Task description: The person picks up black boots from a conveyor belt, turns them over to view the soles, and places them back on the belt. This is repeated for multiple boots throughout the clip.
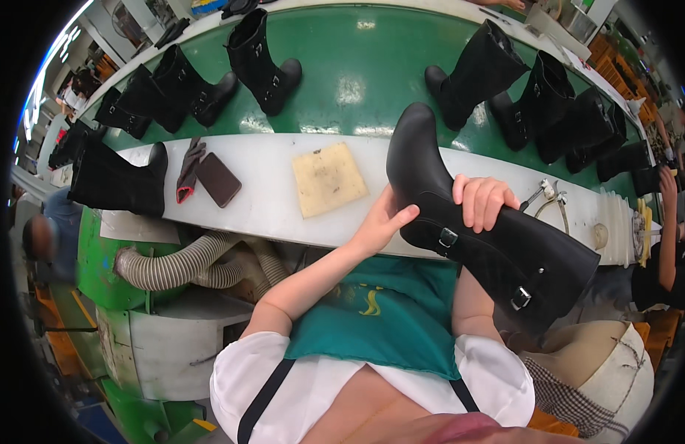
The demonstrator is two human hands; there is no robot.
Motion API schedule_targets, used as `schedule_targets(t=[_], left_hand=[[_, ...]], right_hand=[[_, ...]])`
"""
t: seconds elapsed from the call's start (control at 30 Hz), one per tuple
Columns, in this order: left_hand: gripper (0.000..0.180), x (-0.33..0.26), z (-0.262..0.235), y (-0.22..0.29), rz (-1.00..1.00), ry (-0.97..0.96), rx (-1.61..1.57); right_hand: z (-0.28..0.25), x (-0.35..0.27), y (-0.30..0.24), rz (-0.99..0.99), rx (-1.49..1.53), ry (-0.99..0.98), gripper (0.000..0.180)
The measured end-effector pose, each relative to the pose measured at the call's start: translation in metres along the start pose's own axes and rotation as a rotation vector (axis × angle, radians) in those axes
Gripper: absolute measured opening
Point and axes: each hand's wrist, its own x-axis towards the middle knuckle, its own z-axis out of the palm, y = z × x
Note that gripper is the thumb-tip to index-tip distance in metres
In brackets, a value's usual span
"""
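Black buckled boot (498, 248) held in both hands above the near edge of the white bench, toe pointing away, shaft running down to the right. Right hand (485, 201) wrapped over the boot, fingers bent and close together across the upper, its thumb out of sight. Left hand (387, 220) at the foot end, thumb stretched out with its tip against the instep; other fingers mostly hidden behind the boot, so their spread can't be told. Upper is smooth, dull-sheen leather, toe rounded, straps with squarish silvery buckles (521, 297) at ankle and shaft. Below the hands, teal cloth apron (376, 314) with a yellow mark, over a white shirt (261, 381). Left of the left hand on the bench (261, 163): cream square pad (329, 180), matte and smudged; then dark flat smartphone (219, 180), rounded corners, just beside a crumpled dark glove (189, 166) with red at one end; farther left, another black boot (120, 177), nappier. Beyond, glossy green work surface (357, 74) carrying black boots (261, 66) in two groups, left and right. Ribbed grey hose (176, 263) curves under the bench.
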Motion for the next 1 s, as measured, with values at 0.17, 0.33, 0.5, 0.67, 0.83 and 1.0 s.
schedule_targets(t=[0.17,0.33,0.5,0.67,0.83,1.0], left_hand=[[0.074,0.025,-0.024,-0.015,-0.093,0.053,-0.181],[0.085,0.062,-0.038,-0.004,-0.157,0.196,-0.151],[0.079,0.081,-0.078,-0.026,-0.144,0.123,-0.121],[0.081,0.082,-0.087,-0.028,-0.19,-0.053,-0.13],[0.083,0.077,-0.082,-0.027,-0.224,-0.123,-0.254],[0.086,0.077,-0.081,-0.027,-0.236,-0.132,-0.314]], right_hand=[[0.017,0.017,0.033,0.111,-0.189,0.146,0.044],[0.026,0.037,0.053,0.246,-0.497,0.372,0.05],[0.054,0.052,0.076,0.201,-0.882,0.312,0.044],[0.065,0.056,0.086,0.203,-1.005,0.316,0.033],[0.072,0.055,0.089,0.2,-1.081,0.249,0.027],[0.067,0.055,0.094,0.189,-1.066,0.334,0.024]])
